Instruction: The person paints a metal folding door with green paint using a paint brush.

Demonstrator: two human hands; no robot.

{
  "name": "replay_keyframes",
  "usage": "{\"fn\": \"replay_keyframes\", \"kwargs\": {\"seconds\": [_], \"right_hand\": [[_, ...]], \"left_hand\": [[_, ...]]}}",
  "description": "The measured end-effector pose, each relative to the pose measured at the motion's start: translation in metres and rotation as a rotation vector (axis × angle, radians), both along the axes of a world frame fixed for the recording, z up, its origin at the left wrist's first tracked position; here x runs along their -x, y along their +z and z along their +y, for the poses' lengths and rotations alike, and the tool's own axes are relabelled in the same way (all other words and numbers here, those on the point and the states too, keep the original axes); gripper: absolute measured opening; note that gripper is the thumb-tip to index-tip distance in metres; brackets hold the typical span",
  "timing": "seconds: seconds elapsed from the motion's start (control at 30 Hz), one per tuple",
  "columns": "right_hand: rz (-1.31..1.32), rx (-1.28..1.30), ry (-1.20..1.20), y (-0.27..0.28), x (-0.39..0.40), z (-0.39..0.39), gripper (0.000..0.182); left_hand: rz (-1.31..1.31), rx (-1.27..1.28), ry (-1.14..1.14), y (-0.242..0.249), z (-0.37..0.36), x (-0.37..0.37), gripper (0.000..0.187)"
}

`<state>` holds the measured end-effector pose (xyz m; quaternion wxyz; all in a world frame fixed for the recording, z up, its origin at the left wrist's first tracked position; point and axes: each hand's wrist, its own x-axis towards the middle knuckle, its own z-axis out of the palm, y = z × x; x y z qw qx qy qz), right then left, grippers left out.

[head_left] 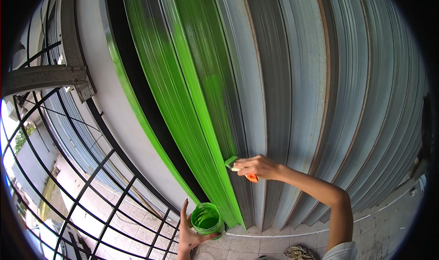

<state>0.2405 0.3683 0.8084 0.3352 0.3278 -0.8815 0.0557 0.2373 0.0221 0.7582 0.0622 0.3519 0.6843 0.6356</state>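
- Nearest on the right there is a light sleeve (342, 251), and from it the bare right forearm reaches toward the left.
- On the near side, left of the middle, the left hand (188, 235) holds a paint pot (222, 225). This hand is spread around the pot: one digit lies along the left side, another goes across the near side. The other fingers are hidden, so I cannot tell how they are placed.
- Inside the pot one sees bright green paint (206, 221), and its rim and wall are also smeared with green.
- On the near right, on the tiled floor (247, 245), lies a crumpled bundle (299, 253); what it is exactly, I cannot tell.
- Farther than the pot and to its right, the right hand (260, 167) pinches a brush (234, 164) between the thumb and the bent fingers. The handle end (252, 178) is orange, and the green bristles seem to rest against the metal.
- This metal is a folded panel (304, 90), which extends from near to far. Its folds on the left carry green paint, with patchy edges at the far part; the folds on the right are grey, with brownish edges.
- Left of the green folds run a black strip (151, 95) and then a pale wall (109, 77).
- Farther left stands a dark grille (136, 176); through it are visible pale paving and, at the far left, a grey wall (34, 154).
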Motion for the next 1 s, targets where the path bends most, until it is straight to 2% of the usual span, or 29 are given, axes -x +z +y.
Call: {"fn": "replay_keyframes", "kwargs": {"seconds": [0.17,0.2,0.27,0.33,0.4,0.47,0.57,0.63,0.7,0.8,0.83,0.93,1.0], "right_hand": [[0.372,0.1,0.066,0.169,0.014,0.008,0.017],[0.522,0.102,0.071,0.195,0.018,0.01,0.014],[0.541,0.16,0.014,0.229,0.013,0.01,0.012],[0.549,0.169,-0.008,0.225,0.016,0.009,0.013],[0.553,0.098,0.022,0.184,0.029,0.009,0.012],[0.46,0.03,-0.042,0.127,0.019,0.002,0.012],[0.232,-0.022,-0.007,0.041,0.006,-0.004,0.009],[0.092,-0.053,-0.005,0.03,-0.005,-0.008,0.01],[0.026,-0.085,0.022,0.056,0.008,-0.001,0.008],[0.224,-0.018,0.077,0.157,0.015,-0.006,0.014],[0.185,0.003,0.024,0.191,0.019,-0.006,0.014],[0.542,0.07,0.076,0.269,0.026,-0.005,0.018],[0.638,0.093,0.052,0.281,0.028,-0.005,0.02]], "left_hand": [[0.029,0.03,-0.012,0.006,0.005,-0.004,0.132],[0.036,0.034,-0.015,0.007,0.006,-0.006,0.131],[0.032,0.046,-0.021,0.009,0.008,-0.01,0.131],[0.006,0.034,-0.02,0.009,0.009,-0.012,0.132],[-0.048,0.006,-0.011,0.008,0.007,-0.012,0.134],[-0.069,-0.011,-0.01,-0.001,0.002,-0.011,0.134],[-0.09,-0.012,0.004,0.003,-0.004,-0.014,0.134],[-0.075,-0.012,0.003,0.004,-0.003,-0.013,0.133],[-0.044,0.001,-0.011,0.0,-0.007,-0.009,0.132],[0.062,0.099,0.023,0.0,-0.011,-0.008,0.132],[0.028,0.077,0.031,-0.001,-0.01,-0.008,0.133],[-0.053,0.033,0.042,-0.005,-0.007,-0.01,0.134],[-0.074,0.029,0.036,-0.005,-0.004,-0.012,0.134]]}}
